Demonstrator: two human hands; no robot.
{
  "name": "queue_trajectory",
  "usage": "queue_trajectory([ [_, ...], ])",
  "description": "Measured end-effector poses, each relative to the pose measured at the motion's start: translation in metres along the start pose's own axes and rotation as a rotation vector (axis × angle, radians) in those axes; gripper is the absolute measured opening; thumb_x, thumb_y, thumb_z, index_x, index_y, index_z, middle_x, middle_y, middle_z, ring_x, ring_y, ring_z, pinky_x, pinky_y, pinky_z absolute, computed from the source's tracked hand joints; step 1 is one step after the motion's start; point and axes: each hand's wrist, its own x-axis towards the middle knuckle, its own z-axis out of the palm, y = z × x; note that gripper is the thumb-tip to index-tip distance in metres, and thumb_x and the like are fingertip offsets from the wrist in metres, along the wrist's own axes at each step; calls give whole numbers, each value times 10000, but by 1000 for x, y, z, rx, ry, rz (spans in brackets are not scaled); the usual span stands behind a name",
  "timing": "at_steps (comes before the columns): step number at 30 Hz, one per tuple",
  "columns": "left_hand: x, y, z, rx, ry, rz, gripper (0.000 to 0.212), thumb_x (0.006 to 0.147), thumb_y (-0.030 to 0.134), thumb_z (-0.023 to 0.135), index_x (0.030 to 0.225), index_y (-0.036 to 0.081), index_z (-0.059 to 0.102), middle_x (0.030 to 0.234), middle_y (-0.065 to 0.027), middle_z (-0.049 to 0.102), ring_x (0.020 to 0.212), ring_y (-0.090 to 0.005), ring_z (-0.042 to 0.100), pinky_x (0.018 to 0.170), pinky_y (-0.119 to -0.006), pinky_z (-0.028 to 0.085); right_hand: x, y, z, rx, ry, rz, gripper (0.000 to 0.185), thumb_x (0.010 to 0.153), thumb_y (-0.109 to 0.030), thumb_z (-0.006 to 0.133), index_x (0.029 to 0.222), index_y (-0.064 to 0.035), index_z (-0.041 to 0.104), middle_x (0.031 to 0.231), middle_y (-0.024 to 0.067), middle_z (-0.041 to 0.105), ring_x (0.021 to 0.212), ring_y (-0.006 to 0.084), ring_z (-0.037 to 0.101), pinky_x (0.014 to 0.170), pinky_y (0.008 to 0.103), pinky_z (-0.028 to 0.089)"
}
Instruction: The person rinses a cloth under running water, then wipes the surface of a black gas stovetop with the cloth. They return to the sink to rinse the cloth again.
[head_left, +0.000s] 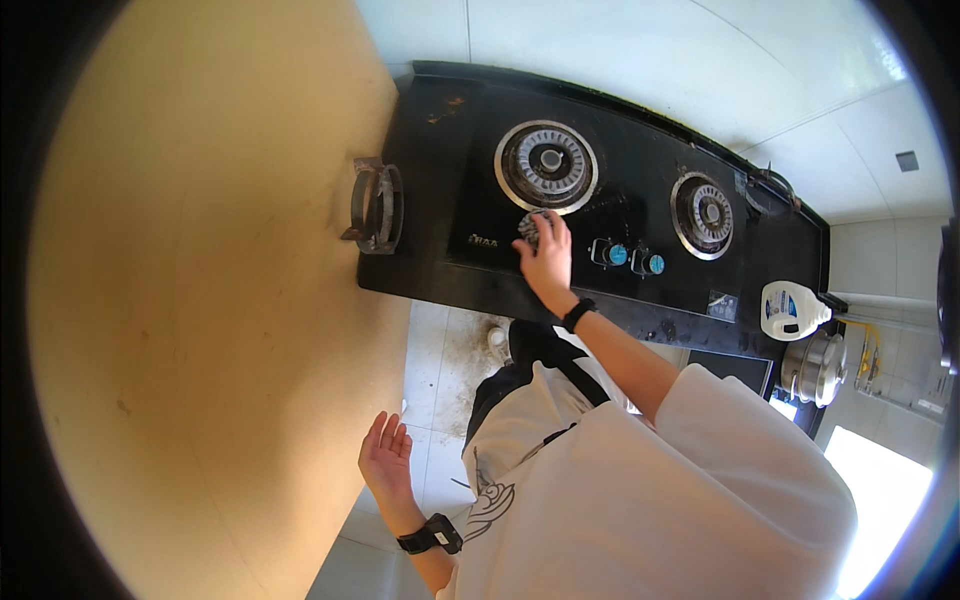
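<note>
My right hand (547, 259) grips a grey wire scouring pad (531, 227) on the black cooktop (480, 210). The pad is at the near rim of the left gas burner (550, 166), partly hidden under my fingers. Two control knobs with blue faces, a left one (617, 255) and a right one (656, 264), lie to the right of this hand. Dark residue marks the surface around the right burner (709, 216). My left hand (388, 456) hangs beside my body, palm up with fingers loosely apart, holding nothing.
A pan support (377, 206) leans by the left wall (225, 262); another (772, 187) rests at the back right. A white jug (791, 310) and a lidded steel pot (814, 367) occupy the right end. The floor (457, 360) is stained below the counter's front edge.
</note>
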Motion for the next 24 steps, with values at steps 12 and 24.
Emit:
queue_trajectory([
  [12, -14, 1, -23, -39, 93, 55, 477, 1001, 322, 607, 1358, 7, 628, 1269, -138, 644, 1062, -223, 625, 879, -336, 530, -86, -93, 49, 397, -922, -382, 419, 689, 60, 637, 1070, -83, 735, 1237, 96, 676, 1235, 348, 598, 1022, 416, 520],
  [24, -29, -21, -56, -129, 190, 27, 512, 1012, 317, 598, 1408, -7, 574, 1357, -154, 590, 1094, -223, 603, 890, -342, 533, 99, -23, 86, 106, -165, -160, 453, 798, 40, 665, 1238, -60, 632, 1328, 181, 581, 1189, 426, 567, 987, 482, 511],
])
